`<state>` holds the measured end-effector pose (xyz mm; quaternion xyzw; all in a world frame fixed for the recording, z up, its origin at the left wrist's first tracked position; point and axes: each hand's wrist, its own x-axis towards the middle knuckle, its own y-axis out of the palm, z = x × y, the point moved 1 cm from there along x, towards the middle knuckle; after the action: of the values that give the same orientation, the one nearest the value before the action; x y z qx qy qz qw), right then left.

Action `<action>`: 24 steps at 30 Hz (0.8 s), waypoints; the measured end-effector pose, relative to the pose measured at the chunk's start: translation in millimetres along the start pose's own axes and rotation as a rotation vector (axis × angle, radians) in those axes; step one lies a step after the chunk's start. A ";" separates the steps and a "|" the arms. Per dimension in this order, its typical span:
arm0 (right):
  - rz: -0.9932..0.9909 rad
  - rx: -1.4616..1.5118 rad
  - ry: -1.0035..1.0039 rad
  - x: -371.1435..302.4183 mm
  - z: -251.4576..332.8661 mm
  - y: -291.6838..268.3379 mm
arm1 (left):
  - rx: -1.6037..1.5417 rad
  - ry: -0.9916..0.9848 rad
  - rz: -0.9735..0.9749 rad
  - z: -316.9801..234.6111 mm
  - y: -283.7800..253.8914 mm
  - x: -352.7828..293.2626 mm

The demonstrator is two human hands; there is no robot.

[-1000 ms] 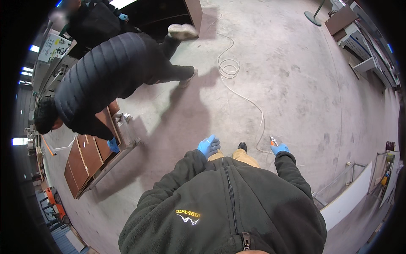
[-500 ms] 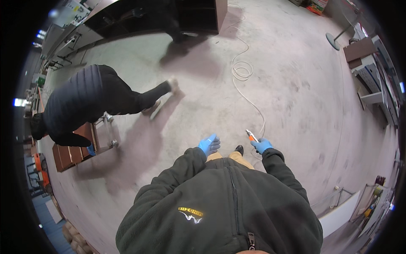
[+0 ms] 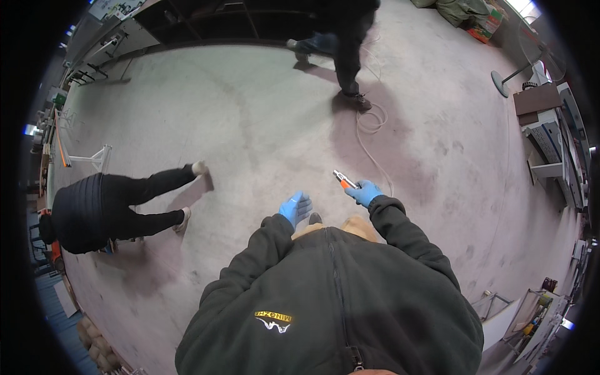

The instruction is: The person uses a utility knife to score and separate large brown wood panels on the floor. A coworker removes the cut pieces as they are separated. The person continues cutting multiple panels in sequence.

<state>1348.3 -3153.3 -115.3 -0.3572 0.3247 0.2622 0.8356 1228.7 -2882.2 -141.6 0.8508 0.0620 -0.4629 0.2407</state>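
Note:
My right hand (image 3: 366,193), in a blue glove, is closed around a slim hand tool (image 3: 345,180) with a silver nose and an orange band. Its tip points ahead and to the left. A pale hose (image 3: 371,156) curves across the floor from behind the right hand toward a loose coil; where it meets the tool is hidden. To the left, my left hand (image 3: 295,209), also blue-gloved, hangs in front of my waist. Its fingers are loosely extended and nothing lies in them.
Ahead, a person (image 3: 347,53) in dark clothes steps beside the hose coil. Another person (image 3: 87,209) bends over at the left. A dark shelf cabinet (image 3: 219,26) stands far off. Stacked panels (image 3: 547,140) and a round-based stand (image 3: 499,84) are at the right.
My right hand has swung the tool left and forward, closer to my left hand. The person at left has shifted lower in view, legs apart. The person ahead has walked right to the coil.

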 end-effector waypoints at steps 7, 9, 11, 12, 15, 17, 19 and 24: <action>0.017 0.036 0.037 151.5 5.6 -111.5 | -0.006 -0.019 0.015 -84.6 90.3 150.4; 0.041 0.009 0.039 212.9 12.5 -138.8 | -0.023 -0.026 0.005 -115.8 105.3 210.8; 0.049 -0.009 0.047 291.9 58.8 -125.2 | -0.040 -0.065 -0.027 -169.4 65.2 258.7; 0.092 0.037 0.045 331.6 83.5 -126.9 | -0.046 -0.067 -0.039 -203.2 48.4 281.1; 0.111 0.079 0.098 429.2 141.1 -180.8 | -0.054 -0.120 -0.110 -306.4 45.9 352.5; 0.117 0.065 0.119 487.8 177.5 -257.3 | -0.039 -0.085 -0.069 -388.6 78.9 397.1; 0.105 0.090 0.079 534.7 220.5 -325.8 | -0.021 -0.037 -0.066 -470.9 103.3 429.2; -0.100 0.151 0.087 639.5 341.2 -511.4 | -0.063 0.064 -0.042 -640.4 147.4 500.3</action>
<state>2229.0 -3070.3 -181.7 -0.3199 0.3611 0.1790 0.8574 2044.5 -2770.9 -206.9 0.8557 0.1020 -0.4383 0.2557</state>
